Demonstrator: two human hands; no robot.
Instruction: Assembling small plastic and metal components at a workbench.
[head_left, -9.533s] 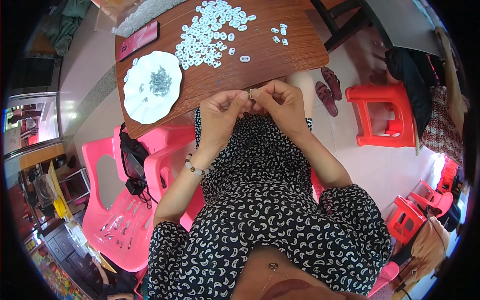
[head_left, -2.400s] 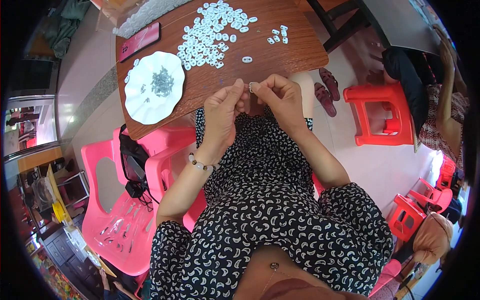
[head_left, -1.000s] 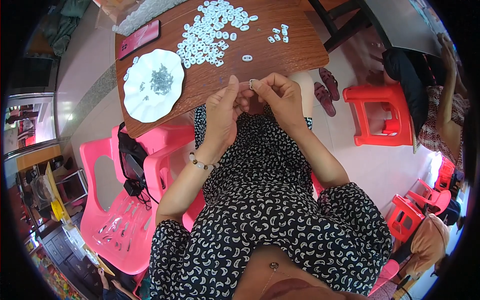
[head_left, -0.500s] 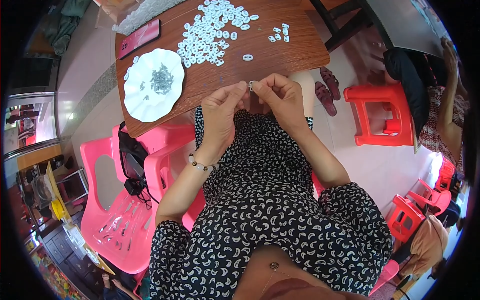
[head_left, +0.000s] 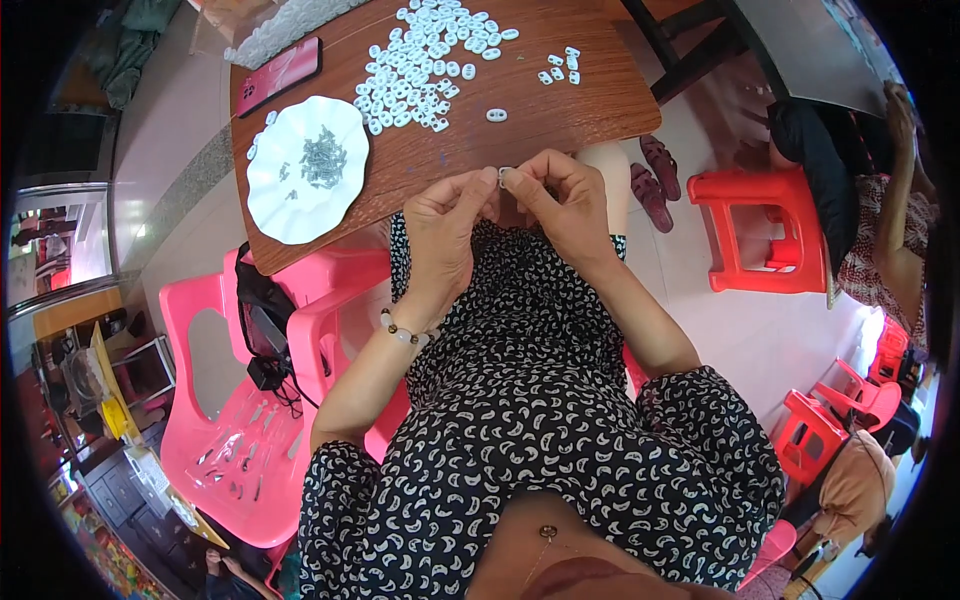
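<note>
Pinching a small white piece (head_left: 505,174) between thumb and forefinger, the right hand (head_left: 572,208) in the head view sat at the near edge of the brown surface (head_left: 585,112); the left hand (head_left: 442,228) met it there, thumb tip just beside the piece, though whether its fingers gripped anything could not be told; beyond lay a heap of white oval pieces (head_left: 410,95), one lone oval (head_left: 496,115) nearer the hands and a small cluster (head_left: 557,73) to the right; leftward, a scalloped white plate (head_left: 268,190) held tiny grey parts (head_left: 324,160), near a pink phone (head_left: 282,76).
</note>
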